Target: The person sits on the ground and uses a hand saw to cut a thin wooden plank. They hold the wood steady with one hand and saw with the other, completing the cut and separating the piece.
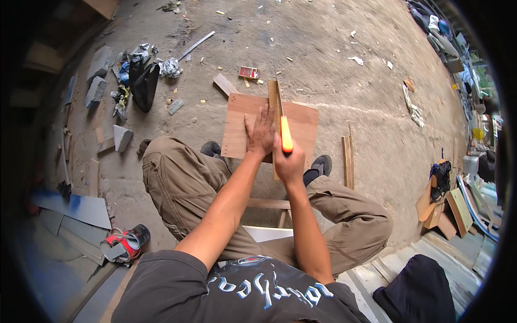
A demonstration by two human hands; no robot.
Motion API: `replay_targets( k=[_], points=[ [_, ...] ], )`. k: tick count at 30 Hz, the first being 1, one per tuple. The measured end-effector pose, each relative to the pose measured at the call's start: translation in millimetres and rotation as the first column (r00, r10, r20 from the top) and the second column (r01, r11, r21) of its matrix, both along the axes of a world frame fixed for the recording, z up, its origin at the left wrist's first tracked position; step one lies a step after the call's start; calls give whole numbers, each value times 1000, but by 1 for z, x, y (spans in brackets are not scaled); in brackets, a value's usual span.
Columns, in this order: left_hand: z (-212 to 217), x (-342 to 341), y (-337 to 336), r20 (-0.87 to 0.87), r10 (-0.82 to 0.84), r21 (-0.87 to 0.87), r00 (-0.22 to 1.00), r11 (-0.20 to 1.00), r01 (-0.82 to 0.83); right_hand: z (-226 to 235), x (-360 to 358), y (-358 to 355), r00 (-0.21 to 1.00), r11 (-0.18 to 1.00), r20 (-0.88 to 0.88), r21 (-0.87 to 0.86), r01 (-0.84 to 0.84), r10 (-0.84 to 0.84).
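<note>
My left hand [260, 131] lies flat with its fingers stretched out, pressing on a reddish-brown plywood board [239, 121] and the edge of a narrow wood strip [273, 97] that runs lengthwise over it. My right hand [290, 160] is closed round the near end of a hand saw's orange-yellow handle [286, 132]. The saw's thin blade points away from me along the strip's right side, seen almost edge-on, so its teeth cannot be made out. The board sits in front of my knees, between my feet; what supports it is mostly hidden.
A small red box [249, 72] and a wood offcut [224, 84] lie beyond the board. Wood strips [347, 161] rest to the right. Grey blocks [95, 90] and a black bag [144, 86] are at left, a red can [121, 246] near left. A dark cloth [417, 290] lies near right.
</note>
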State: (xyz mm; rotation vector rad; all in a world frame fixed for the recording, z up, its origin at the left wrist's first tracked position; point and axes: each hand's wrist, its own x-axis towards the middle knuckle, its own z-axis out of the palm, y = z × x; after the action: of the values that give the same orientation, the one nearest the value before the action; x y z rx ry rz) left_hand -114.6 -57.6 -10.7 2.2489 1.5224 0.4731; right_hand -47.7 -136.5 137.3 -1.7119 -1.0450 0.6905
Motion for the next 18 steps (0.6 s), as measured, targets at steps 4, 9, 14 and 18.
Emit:
replay_targets(
  k=[4, 9, 14, 18],
  points=[
    [7, -1, -3, 25, -5, 12, 1000, 1000, 4, 20, -14, -35, 999, 999, 33, -49, 9, -8],
    [0, -1, -1, -94, -65, 42, 993, 997, 70, 11, -2, 7, 999, 996, 30, -88, 21, -18],
    [12, -6, -6, -73, -170, 29, 983, 985, 172, 23, 3, -35, 998, 989, 50, -146, 40, -33],
    [5, -1, 5, -53, -104, 90, 993, 990, 109, 17, 22, -60, 989, 982, 47, -123, 146, -142]
  ],
)
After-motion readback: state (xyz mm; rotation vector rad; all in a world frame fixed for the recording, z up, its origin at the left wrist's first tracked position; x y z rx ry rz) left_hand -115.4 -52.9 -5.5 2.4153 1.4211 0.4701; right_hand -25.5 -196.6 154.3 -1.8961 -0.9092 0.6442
